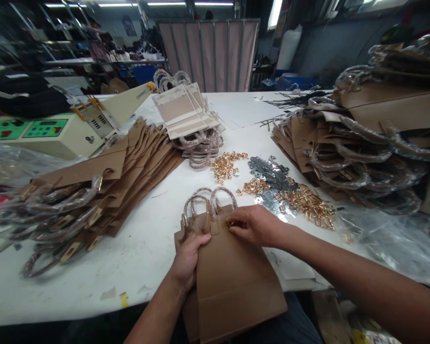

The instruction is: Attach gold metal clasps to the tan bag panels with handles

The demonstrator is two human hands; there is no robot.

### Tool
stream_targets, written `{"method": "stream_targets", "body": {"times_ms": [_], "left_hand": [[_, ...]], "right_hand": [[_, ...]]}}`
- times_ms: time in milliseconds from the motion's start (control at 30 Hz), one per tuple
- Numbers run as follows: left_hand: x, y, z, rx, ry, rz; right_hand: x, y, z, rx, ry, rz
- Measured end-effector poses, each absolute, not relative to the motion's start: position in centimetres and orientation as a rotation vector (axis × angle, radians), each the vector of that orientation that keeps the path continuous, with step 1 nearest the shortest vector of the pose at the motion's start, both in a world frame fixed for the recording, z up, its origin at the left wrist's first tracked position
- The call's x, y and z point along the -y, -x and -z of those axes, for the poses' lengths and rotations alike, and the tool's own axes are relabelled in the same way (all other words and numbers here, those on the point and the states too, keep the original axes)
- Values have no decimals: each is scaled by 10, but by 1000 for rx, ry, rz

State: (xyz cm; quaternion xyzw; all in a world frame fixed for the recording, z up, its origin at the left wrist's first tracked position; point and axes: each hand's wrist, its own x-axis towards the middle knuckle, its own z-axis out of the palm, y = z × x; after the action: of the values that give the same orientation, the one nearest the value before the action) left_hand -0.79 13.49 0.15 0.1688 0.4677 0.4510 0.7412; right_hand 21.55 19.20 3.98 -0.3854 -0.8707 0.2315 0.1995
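Observation:
Several flat brown bag panels [236, 282] with plastic-wrapped handles [224, 192] rest over the table's front edge and my lap. My left hand [187, 258] grips their left side just below the handles, thumb on top. Near the top edge of the front panel, right of the handle tab [214, 226], my right hand [252, 224] pinches a small gold metal fitting, mostly hidden by the fingers. Beyond the panels lie loose gold fittings [225, 166] and flat grey metal plates [268, 173], with more gold fittings [310, 203] to the right.
Stacked brown panels with wrapped handles [129, 162] lie on the left, and a taller pile [344, 148] stands on the right. White-backed panels [186, 107] are stacked at the back. A cream machine with green control panels [46, 128] sits at far left. Clear plastic [390, 243] lies at right.

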Motion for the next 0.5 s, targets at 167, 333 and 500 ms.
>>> {"method": "stream_targets", "body": {"times_ms": [167, 333, 500], "left_hand": [[-134, 8, -2, -1032, -404, -997], [-133, 7, 0, -1044, -432, -976], [-132, 5, -2, -1064, -475, -974]], "right_hand": [[-185, -212, -33, 2360, 1177, -603], [-182, -210, -31, 2383, 1230, -550], [-175, -203, -36, 2438, 1382, -402]]}}
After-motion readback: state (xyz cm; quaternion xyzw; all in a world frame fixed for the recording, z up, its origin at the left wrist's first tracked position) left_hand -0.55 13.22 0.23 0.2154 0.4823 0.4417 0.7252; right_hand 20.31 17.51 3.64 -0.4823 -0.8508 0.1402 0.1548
